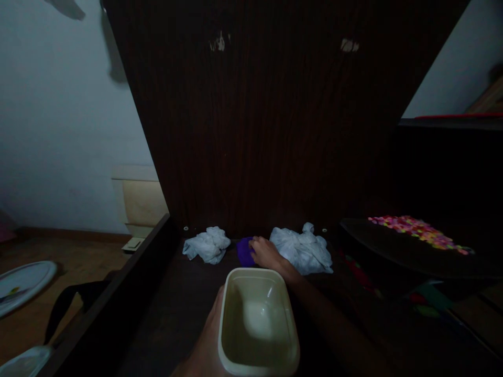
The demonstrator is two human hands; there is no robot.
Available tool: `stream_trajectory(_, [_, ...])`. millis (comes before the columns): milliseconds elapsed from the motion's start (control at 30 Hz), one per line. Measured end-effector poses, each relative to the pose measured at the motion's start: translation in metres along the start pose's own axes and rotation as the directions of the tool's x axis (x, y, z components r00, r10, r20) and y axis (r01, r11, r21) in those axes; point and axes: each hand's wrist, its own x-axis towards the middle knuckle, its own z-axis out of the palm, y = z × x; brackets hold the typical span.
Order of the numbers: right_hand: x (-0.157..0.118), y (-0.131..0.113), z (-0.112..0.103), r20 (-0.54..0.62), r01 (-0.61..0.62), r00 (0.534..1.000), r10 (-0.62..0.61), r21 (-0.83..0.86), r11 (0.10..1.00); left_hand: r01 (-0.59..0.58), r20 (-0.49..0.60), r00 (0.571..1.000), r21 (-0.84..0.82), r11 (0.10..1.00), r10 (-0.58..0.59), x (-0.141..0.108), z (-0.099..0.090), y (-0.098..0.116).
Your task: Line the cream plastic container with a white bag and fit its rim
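Note:
My left hand (210, 335) grips the left side of a cream plastic container (259, 319), tilted so its bare inside faces me. Farther off, my right hand (264, 251) reaches forward past the container, its fingers curled on a small purple cloth-like thing (245, 252). Just right of that hand sits a knotted white plastic bag (304, 250). A smaller crumpled white plastic bag (208, 244) lies to the left of the purple thing. My right fingertips are dim and partly hidden against the purple.
A dark wooden panel (255, 131) rises behind the bags. A low dark side board (118, 293) runs along the left. On the right, a dark surface (369, 238) carries a strip of pink and yellow beads or flowers (420, 233). A white oval plate-like thing (23, 283) is lower left.

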Motion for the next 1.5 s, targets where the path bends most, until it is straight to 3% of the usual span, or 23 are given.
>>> stream_trajectory(133, [0.01,-0.004,-0.004,-0.025,0.039,0.999,-0.037,0.069,0.997,-0.059,0.023,0.998,-0.059,0.997,0.06,0.001,0.0,-0.003])
stream_trajectory(367, [0.044,-0.04,0.0,-0.061,0.177,0.984,-0.166,0.294,0.939,-0.086,0.026,0.996,-0.052,0.995,0.087,0.002,0.001,-0.011])
stream_trajectory(600, [0.06,-0.054,0.015,-0.059,0.141,0.99,-0.128,0.389,0.91,-0.096,0.013,0.995,-0.099,0.99,0.098,0.008,0.001,-0.003])
stream_trajectory(700, [0.062,-0.051,0.001,-0.106,0.145,0.988,-0.108,0.453,0.879,-0.119,0.023,0.992,-0.09,0.989,0.122,0.009,-0.001,-0.002])
stream_trajectory(967, [0.054,-0.034,-0.062,-0.269,0.154,0.963,0.018,0.605,0.781,-0.063,0.011,0.998,-0.109,0.992,0.065,0.001,-0.003,-0.006])
stream_trajectory(1167, [0.033,-0.029,-0.081,-0.281,0.126,0.954,0.107,0.697,0.706,-0.024,0.104,0.994,-0.073,0.997,0.032,0.003,-0.007,-0.009])
stream_trajectory(1300, [0.02,-0.029,-0.089,-0.318,0.16,0.94,0.123,0.731,0.663,-0.031,0.242,0.97,0.202,0.979,-0.019,-0.001,-0.032,-0.011])
stream_trajectory(1400, [0.012,-0.028,-0.099,-0.359,0.203,0.925,0.123,0.741,0.64,-0.06,0.389,0.915,0.394,0.917,-0.107,-0.002,-0.071,0.0])
stream_trajectory(1467, [0.007,-0.028,-0.106,-0.388,0.23,0.914,0.12,0.738,0.634,-0.047,0.414,0.893,0.478,0.877,-0.177,0.0,-0.098,0.016])
stream_trajectory(1500, [0.004,-0.029,-0.109,-0.398,0.24,0.91,0.118,0.736,0.633,-0.034,0.381,0.905,0.514,0.857,-0.192,0.003,-0.108,0.026])
